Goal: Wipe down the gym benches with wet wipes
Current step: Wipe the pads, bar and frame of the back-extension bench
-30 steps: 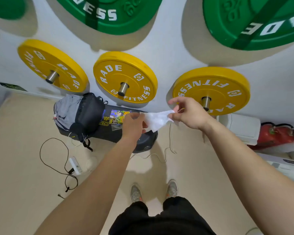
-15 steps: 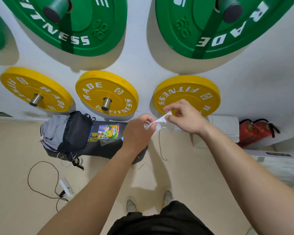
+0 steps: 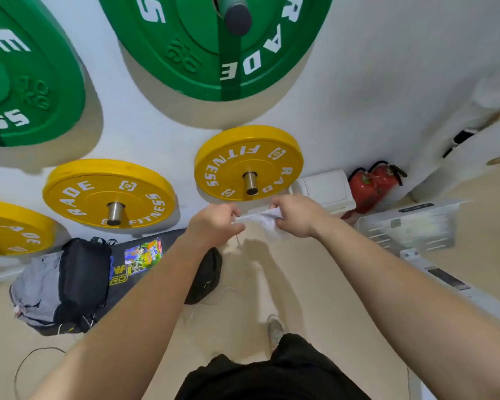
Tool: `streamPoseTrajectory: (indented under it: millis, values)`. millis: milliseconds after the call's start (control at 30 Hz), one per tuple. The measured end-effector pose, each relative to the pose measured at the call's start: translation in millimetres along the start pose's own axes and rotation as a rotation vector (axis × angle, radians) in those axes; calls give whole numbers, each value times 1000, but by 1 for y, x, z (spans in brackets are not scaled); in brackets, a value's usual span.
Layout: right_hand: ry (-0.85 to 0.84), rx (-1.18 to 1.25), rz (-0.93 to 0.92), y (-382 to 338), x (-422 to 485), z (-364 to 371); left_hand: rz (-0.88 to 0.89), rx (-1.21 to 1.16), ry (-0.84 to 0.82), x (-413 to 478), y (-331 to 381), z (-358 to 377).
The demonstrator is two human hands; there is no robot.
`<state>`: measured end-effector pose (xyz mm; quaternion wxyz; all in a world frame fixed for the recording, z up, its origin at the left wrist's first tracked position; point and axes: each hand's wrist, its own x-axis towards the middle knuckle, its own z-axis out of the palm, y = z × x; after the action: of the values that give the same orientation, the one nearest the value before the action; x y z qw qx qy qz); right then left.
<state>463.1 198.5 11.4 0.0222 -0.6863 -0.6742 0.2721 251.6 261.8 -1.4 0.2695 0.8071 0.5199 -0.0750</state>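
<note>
A white wet wipe (image 3: pixel 261 218) is stretched between both hands in front of me, above the beige floor. My left hand (image 3: pixel 215 223) pinches its left end with curled fingers. My right hand (image 3: pixel 296 216) grips the bunched right part. A black padded bench (image 3: pixel 205 277) lies low on the floor to the left, partly hidden by my left forearm. On it lie a wipe packet with a colourful label (image 3: pixel 143 255) and a grey and black backpack (image 3: pixel 61 287).
Yellow plates (image 3: pixel 248 163) and green plates (image 3: pixel 214 47) hang on pegs on the white wall ahead. Red fire extinguishers (image 3: pixel 370 186) stand at the right by a white box (image 3: pixel 324 189). A white machine frame (image 3: pixel 410 229) runs along the right. Cables (image 3: pixel 214 298) trail on the floor.
The view has swung right and up, so the bench and bag now sit further left. My hands have pulled slightly apart, stretching the wipe between them.
</note>
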Motion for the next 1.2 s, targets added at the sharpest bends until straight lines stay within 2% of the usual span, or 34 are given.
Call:
streamPoseTrajectory:
  millis: [100, 167, 367, 633, 967, 1200]
  values:
    - [-56, -75, 135, 36, -21, 4, 25, 243, -243, 19, 23, 10]
    - [-68, -77, 230, 56, -41, 6, 76, 345, -305, 24, 41, 16]
    - [-9, -43, 511, 86, -114, 19, 314, 461, -329, 27, 93, 34]
    - [86, 76, 845, 63, -229, 69, 626, 607, -420, -12, 132, 77]
    - [149, 167, 1114, 30, -364, 109, 880, 673, -538, -97, 200, 134]
    - [250, 227, 1230, 34, -459, 135, 1050, 731, -514, -162, 271, 173]
